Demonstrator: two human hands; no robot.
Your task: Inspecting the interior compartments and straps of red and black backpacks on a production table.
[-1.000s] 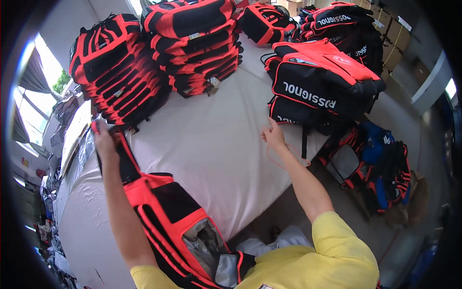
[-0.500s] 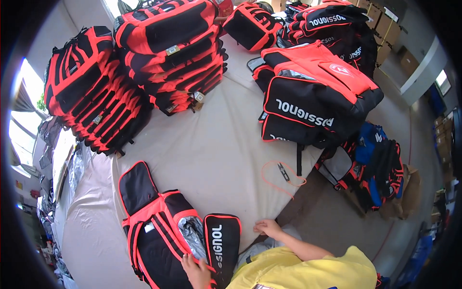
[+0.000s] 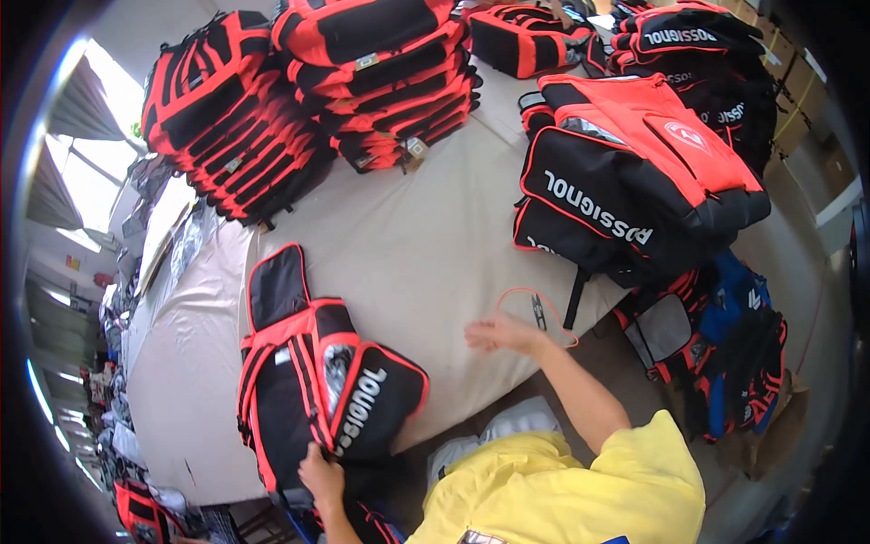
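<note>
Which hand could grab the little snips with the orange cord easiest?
Probably the right hand: it lies open on the table just beside the snips, while the left hand grips the red-and-black bag.

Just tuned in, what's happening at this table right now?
A person in a yellow shirt works at a cloth-covered table. The left hand grips the near edge of a red and black bag lying flat at the table's front. The right hand rests open on the cloth beside small snips on an orange cord. Stacks of similar bags line the far side.
</note>
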